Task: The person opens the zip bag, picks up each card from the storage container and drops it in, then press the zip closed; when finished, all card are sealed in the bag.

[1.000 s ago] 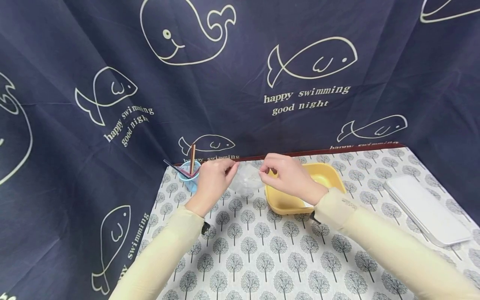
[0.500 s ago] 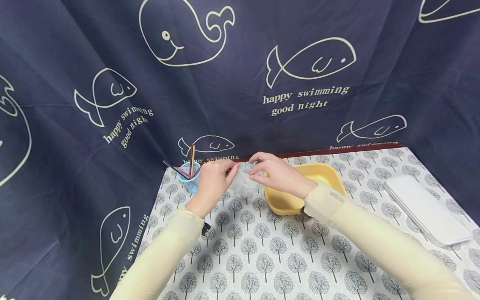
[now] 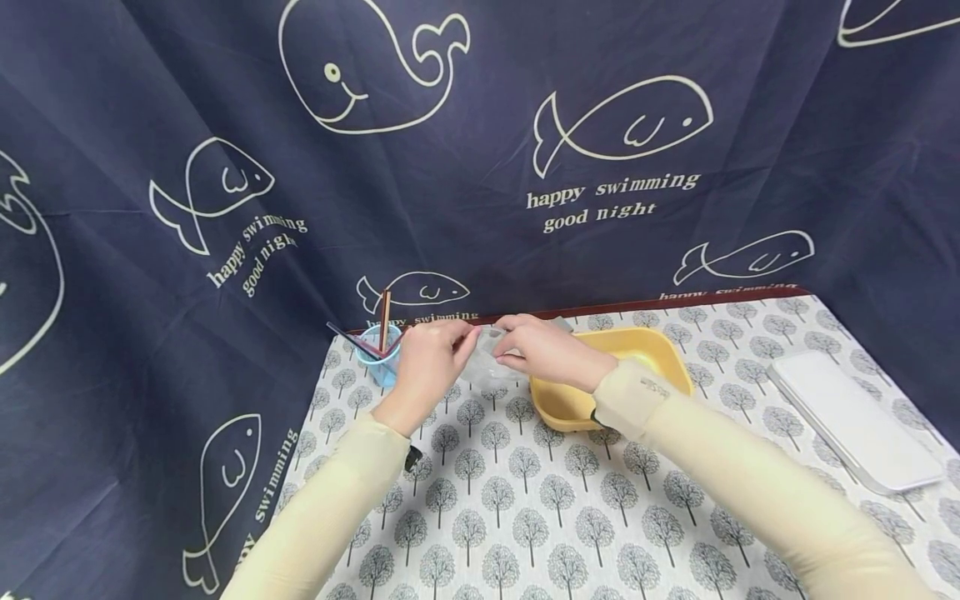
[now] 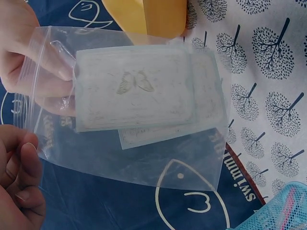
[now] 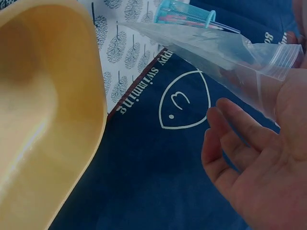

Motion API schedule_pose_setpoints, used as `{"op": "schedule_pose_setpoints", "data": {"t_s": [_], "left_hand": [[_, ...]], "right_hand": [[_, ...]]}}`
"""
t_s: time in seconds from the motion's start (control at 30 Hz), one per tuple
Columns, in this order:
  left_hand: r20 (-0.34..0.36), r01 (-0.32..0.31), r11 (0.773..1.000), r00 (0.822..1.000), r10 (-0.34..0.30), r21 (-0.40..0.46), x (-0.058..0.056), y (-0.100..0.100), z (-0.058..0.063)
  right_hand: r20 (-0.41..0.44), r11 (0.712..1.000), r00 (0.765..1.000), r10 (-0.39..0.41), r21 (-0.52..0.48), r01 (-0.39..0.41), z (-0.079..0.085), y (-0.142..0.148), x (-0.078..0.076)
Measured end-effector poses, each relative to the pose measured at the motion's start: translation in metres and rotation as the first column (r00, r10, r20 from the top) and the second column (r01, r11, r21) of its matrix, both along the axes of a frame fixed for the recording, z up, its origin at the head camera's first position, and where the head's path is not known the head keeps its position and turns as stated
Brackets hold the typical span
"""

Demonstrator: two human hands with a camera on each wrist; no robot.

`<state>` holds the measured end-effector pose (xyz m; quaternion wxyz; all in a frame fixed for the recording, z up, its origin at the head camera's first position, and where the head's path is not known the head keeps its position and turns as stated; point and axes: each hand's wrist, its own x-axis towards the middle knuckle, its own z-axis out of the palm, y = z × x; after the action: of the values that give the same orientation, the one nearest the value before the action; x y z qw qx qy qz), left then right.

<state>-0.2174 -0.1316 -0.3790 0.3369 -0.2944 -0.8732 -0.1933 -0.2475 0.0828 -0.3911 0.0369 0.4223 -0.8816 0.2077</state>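
Note:
A clear zip bag (image 4: 110, 158) hangs between my hands, its mouth toward them. Inside lie two flat, pale rectangular pieces (image 4: 168, 105), overlapping; the front one bears a butterfly. My left hand (image 3: 427, 362) pinches a corner of the bag's mouth between thumb and fingers. My right hand (image 3: 551, 350) is at the opening. Through the plastic, some of its fingers (image 4: 55, 93) show beside the near edge of the pieces. In the right wrist view its other fingers are loosely bent outside the bag. Whether it touches the pieces is hard to tell.
A yellow basin (image 3: 570, 408) stands just right of the bag. Left of it is a blue mesh cup (image 3: 384, 367) with sticks or pens. A white flat box (image 3: 855, 417) lies at the table's right. A dark fish-print curtain (image 3: 480, 167) hangs behind the tree-print cloth.
My right hand has moved left from the far side of the bag's mouth toward my left hand, and its fingers have changed position at the opening. My left hand stays where it was.

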Motion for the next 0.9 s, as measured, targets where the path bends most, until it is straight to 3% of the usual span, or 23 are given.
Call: {"op": "schedule_pose_setpoints", "data": {"t_s": [0.27,0.63,0.8,0.9], "left_hand": [[0.019,-0.001,1.0,1.0,0.001,0.001,0.0,0.0,0.0],[0.018,0.0,1.0,1.0,0.0,0.0,0.0,-0.001,0.0],[0.009,-0.008,1.0,1.0,0.008,0.002,0.0,-0.003,-0.001],[0.006,-0.009,1.0,1.0,0.009,0.009,0.0,-0.004,0.0]], "right_hand": [[-0.054,1.0,0.999,0.008,-0.001,-0.008,0.001,-0.003,0.002],[-0.051,0.999,0.999,0.002,-0.042,-0.004,0.005,0.0,0.005],[-0.057,0.993,0.998,-0.025,-0.116,0.018,0.011,0.01,0.01],[-0.106,0.978,0.994,-0.014,-0.209,-0.008,0.013,0.021,0.011]]}}
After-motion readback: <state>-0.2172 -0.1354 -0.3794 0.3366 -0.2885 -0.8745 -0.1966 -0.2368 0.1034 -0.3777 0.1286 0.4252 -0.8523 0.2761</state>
